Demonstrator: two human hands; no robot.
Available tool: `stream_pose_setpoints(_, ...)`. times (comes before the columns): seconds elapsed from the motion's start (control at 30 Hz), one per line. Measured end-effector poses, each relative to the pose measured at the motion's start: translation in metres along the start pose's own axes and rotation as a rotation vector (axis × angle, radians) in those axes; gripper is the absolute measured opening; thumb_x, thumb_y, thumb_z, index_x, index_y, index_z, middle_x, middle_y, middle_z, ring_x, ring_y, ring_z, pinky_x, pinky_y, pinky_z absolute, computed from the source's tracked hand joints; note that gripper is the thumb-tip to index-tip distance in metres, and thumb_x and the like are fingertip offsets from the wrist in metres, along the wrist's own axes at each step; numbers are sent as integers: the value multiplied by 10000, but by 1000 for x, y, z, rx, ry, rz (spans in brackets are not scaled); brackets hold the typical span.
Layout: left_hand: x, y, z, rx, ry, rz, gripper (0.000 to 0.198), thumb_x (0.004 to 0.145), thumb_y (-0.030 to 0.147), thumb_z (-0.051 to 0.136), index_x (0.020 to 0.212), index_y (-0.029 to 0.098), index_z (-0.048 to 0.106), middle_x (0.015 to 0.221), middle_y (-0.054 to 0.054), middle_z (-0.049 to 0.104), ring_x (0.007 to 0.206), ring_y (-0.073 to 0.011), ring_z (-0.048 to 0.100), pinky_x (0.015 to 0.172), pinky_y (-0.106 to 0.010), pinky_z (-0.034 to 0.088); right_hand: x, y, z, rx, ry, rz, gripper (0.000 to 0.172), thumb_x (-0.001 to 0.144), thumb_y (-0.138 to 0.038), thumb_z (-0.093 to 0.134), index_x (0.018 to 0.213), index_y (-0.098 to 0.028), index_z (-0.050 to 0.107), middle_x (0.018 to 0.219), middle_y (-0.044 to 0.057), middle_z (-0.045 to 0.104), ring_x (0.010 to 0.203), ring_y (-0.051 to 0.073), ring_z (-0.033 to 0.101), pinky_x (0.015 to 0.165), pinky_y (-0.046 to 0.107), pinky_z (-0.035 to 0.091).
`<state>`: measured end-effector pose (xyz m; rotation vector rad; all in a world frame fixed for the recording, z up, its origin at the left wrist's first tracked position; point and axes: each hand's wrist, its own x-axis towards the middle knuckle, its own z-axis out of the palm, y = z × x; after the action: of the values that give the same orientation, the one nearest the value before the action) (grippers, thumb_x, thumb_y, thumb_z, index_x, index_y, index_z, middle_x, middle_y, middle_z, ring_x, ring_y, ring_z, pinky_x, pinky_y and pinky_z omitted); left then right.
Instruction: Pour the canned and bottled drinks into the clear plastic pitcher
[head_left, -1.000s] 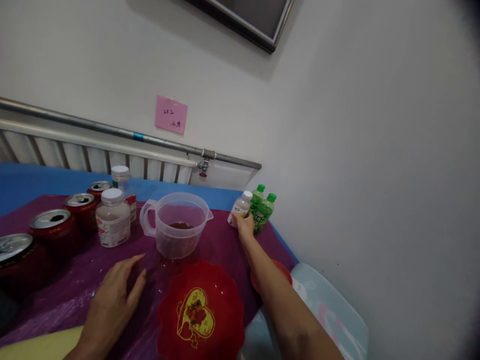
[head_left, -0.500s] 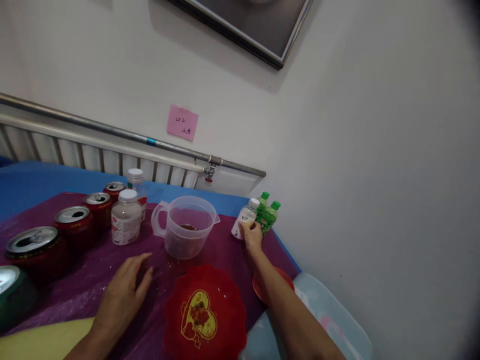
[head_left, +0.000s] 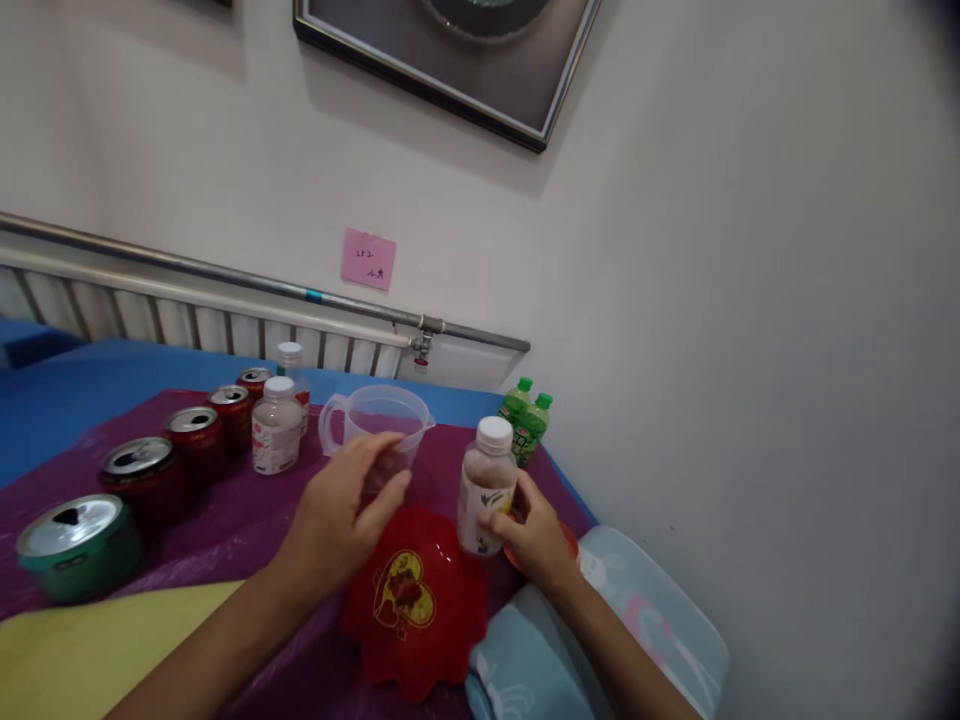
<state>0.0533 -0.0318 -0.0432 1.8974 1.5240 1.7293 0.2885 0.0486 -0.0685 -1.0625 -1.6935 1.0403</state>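
My right hand (head_left: 534, 535) is closed around a clear plastic bottle (head_left: 486, 490) with a white cap and a printed label, held upright near the right edge of a red scalloped plate (head_left: 420, 650). My left hand (head_left: 345, 515) has its thumb and fingers apart and holds nothing. It hovers left of the bottle, covering part of the clear measuring jug (head_left: 386, 410) behind it. A gold heart design marks the plate's middle.
Red cans (head_left: 193, 440) and a green can (head_left: 79, 545) form a row at left. Two white-capped bottles (head_left: 276, 430) stand beside them. Green bottles (head_left: 531, 428) stand at the back right by the wall. An orange dish (head_left: 568, 545) is partly behind my right hand. A yellow cloth (head_left: 112, 650) lies front left.
My right hand has lifted the white-capped bottle from beside the green bottles and brought it nearer. My left hand has moved right and up, towards the bottle.
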Motion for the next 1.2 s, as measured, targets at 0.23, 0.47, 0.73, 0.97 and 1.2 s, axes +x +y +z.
stream_pose_setpoints(0.23, 15, 31, 5, -48, -402, -30, 435, 815, 367, 639, 1200, 169, 598, 1072, -81, 612, 926, -207, 570, 814, -353, 459, -38, -25, 11, -129, -241, 18, 661, 582, -180, 630, 1234, -205, 526, 1175, 72, 670, 1094, 268, 611, 958, 394, 476)
stream_pose_setpoints(0.47, 8, 35, -12, -211, -410, -173, 274, 737, 321, 693, 976, 187, 671, 909, -21, 602, 812, -163, 556, 728, -283, 433, -45, -44, 15, -264, -319, 3, 612, 599, -205, 635, 1207, -214, 558, 1164, 58, 669, 1050, 251, 621, 918, 362, 491)
stream_pose_setpoints(0.73, -43, -45, -47, -157, -42, -599, 493, 623, 513, 707, 981, 176, 671, 961, -69, 689, 860, -246, 634, 764, -355, 483, -7, -63, 9, -334, -154, 37, 650, 598, -287, 643, 1233, -205, 534, 1148, 61, 672, 1025, 254, 626, 888, 365, 491)
stream_pose_setpoints(0.97, -105, -118, -46, 6, 59, -684, 488, 639, 563, 630, 929, 173, 675, 935, -90, 682, 856, -265, 640, 811, -397, 485, 54, -97, 6, -759, -144, -108, 520, 592, -283, 619, 1106, -201, 621, 951, 42, 692, 820, 226, 629, 706, 317, 474)
stream_pose_setpoints(1.2, -111, -114, -43, 113, 88, -614, 443, 662, 545, 587, 923, 195, 663, 879, -61, 663, 775, -239, 630, 734, -368, 491, 90, -106, 5, -1212, -241, -303, 392, 625, -252, 623, 1010, -187, 662, 870, 63, 685, 786, 228, 601, 660, 293, 390)
